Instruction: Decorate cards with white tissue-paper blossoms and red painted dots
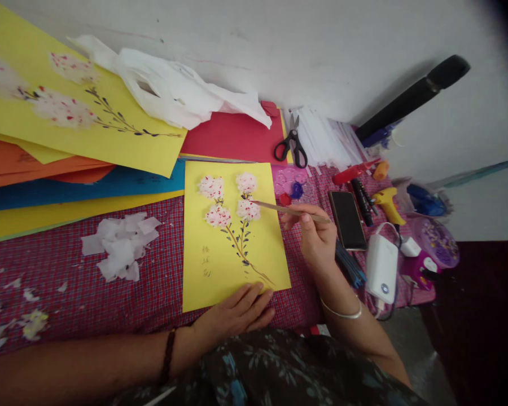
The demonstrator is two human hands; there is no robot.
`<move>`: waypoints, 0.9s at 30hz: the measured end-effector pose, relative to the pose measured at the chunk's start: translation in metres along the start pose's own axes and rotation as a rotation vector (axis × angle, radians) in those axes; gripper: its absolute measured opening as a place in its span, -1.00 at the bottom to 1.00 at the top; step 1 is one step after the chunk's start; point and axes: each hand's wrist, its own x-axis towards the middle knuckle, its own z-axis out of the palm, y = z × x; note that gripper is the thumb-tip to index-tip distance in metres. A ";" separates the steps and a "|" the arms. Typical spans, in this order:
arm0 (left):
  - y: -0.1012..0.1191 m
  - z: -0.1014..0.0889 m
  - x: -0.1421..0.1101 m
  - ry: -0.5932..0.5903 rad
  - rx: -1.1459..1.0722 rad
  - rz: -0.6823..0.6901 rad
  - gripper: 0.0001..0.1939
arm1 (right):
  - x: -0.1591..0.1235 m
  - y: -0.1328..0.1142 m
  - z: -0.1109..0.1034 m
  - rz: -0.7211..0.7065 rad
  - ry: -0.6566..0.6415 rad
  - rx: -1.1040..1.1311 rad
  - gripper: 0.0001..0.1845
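A yellow card (220,248) lies on the red checked cloth, painted with several white-and-red tissue blossoms on a dark stem. My right hand (315,234) is closed round a thin wooden brush (288,210) whose tip touches the right-hand blossom (248,208). My left hand (241,310) lies flat with its fingers stretched out on the card's near edge.
Stacked coloured sheets (80,169) and crumpled white tissue (173,90) fill the far left. Torn tissue scraps (118,245) lie left of the card. To the right are scissors (292,146), a paint palette (290,183), a phone (347,220), a glue gun (387,203) and a white power bank (381,268).
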 end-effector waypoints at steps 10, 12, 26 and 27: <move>-0.002 0.004 -0.002 -0.004 0.052 0.026 -0.63 | 0.028 0.012 -0.044 -0.056 0.369 -0.165 -0.75; -0.001 0.006 -0.003 -0.007 0.056 0.032 -0.62 | 0.032 0.016 -0.049 -0.049 0.356 -0.188 -0.74; -0.004 0.001 -0.002 -0.021 0.052 0.052 -0.60 | 0.032 0.025 -0.045 0.058 0.218 -0.159 -0.72; -0.004 0.002 -0.003 -0.022 0.045 0.051 -0.61 | 0.032 0.025 -0.045 0.066 0.207 -0.166 -0.71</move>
